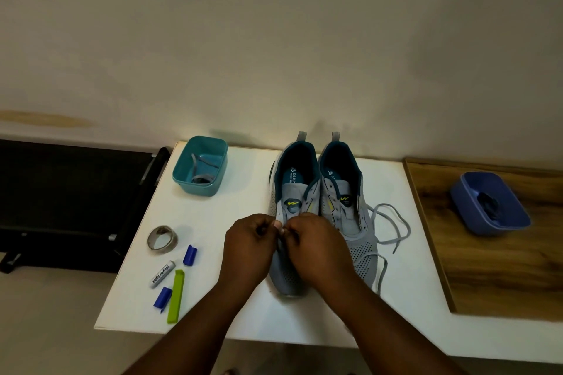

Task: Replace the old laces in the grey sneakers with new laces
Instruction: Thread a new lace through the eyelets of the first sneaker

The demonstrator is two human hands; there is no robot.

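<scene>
Grey mesh covers both sneakers, which stand side by side on the white table (304,313), heels toward the wall. Over the left sneaker (288,192) the two hands meet above its lace area: the left hand (248,242) and the right hand (313,242) both have fingers curled, pinching something small between them — most likely a lace, though the fingers hide it. The right sneaker (350,207) has a loose grey lace (393,222) trailing off its side onto the table. A teal tub (182,179) at the far left holds a grey lace (202,170); a blue tub (463,192) with something dark inside sits on the wooden board (502,268) to the right. Near the left hand lie a tape roll (162,241), a battery (163,274), a green clip (176,295) and two blue caps (190,255) — all apart.
</scene>
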